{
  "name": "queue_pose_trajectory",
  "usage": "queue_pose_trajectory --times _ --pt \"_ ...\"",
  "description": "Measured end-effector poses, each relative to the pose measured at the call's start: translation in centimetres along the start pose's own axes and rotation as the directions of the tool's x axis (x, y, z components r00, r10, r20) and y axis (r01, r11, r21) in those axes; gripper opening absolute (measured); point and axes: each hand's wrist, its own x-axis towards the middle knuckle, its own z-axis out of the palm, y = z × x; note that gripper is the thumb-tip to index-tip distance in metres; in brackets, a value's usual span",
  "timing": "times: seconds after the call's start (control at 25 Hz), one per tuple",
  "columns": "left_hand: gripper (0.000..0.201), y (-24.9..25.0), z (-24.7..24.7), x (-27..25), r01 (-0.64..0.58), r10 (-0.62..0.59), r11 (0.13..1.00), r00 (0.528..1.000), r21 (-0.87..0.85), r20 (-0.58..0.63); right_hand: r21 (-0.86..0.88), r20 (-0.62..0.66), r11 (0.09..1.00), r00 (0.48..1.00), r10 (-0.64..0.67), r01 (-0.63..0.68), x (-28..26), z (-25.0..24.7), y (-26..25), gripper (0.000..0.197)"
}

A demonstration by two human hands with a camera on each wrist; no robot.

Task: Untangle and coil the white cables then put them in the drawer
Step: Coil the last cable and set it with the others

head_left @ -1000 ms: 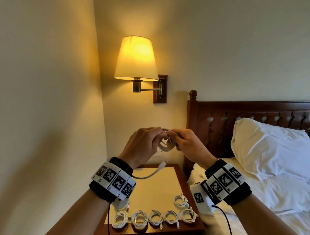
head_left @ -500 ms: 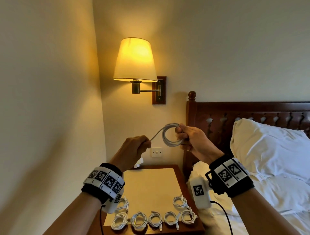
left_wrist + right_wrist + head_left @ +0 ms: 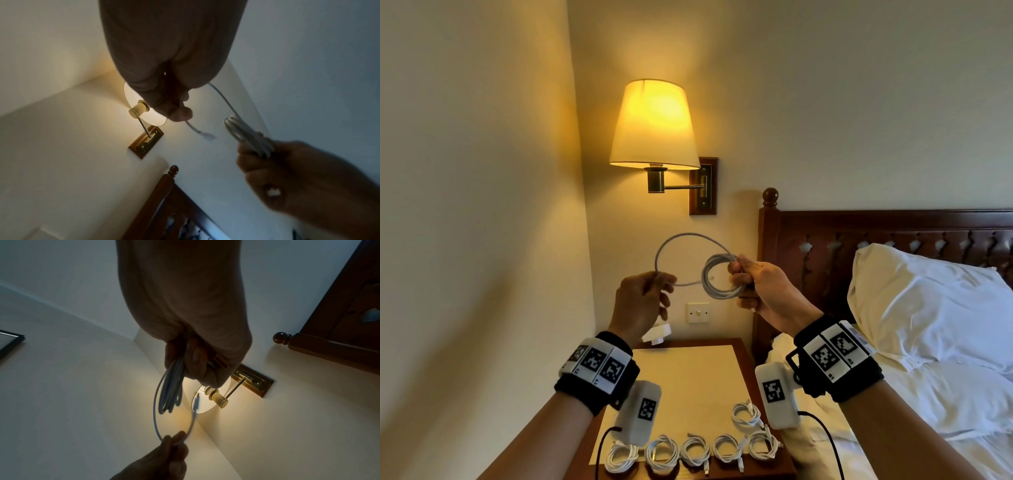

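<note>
My right hand grips a white cable coil of several loops, held up at chest height in front of the wall. From the coil one loose strand arcs up and left to my left hand, which pinches it near its free end. The left wrist view shows that end's plug sticking out past my left fingers, and the coil in my right hand. In the right wrist view the coil hangs from my right hand. Several coiled white cables lie on the nightstand. No drawer is in view.
A lit wall lamp hangs above my hands. A wooden headboard and a bed with a white pillow are on the right. A wall switch and a white plug adapter sit behind the nightstand. A wall closes the left side.
My hands have moved apart. The left hand slid out along the strand, which now stands as a wide open loop above and between the hands.
</note>
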Motion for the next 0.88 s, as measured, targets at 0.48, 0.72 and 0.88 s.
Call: queue_pose_trajectory --times 0.48,0.72,0.88 --pt "0.027 3.4 1.8 -1.2 0.5 -0.368 0.731 0.862 -0.464 0.347 0.098 0.147 0.992 0.987 0.071 -0.086 -0.4 1.9 0.4 0.038" --pt "0.041 4.9 1.9 -1.6 0.483 -0.367 0.854 0.823 -0.194 0.432 -0.065 0.04 0.998 0.999 0.002 0.0 0.0 2.2 0.4 0.037" --pt "0.015 5.8 2.2 -2.2 0.303 -0.257 0.94 0.931 -0.156 0.259 -0.121 -0.115 0.991 0.99 -0.078 0.064 0.9 1.6 0.1 0.036"
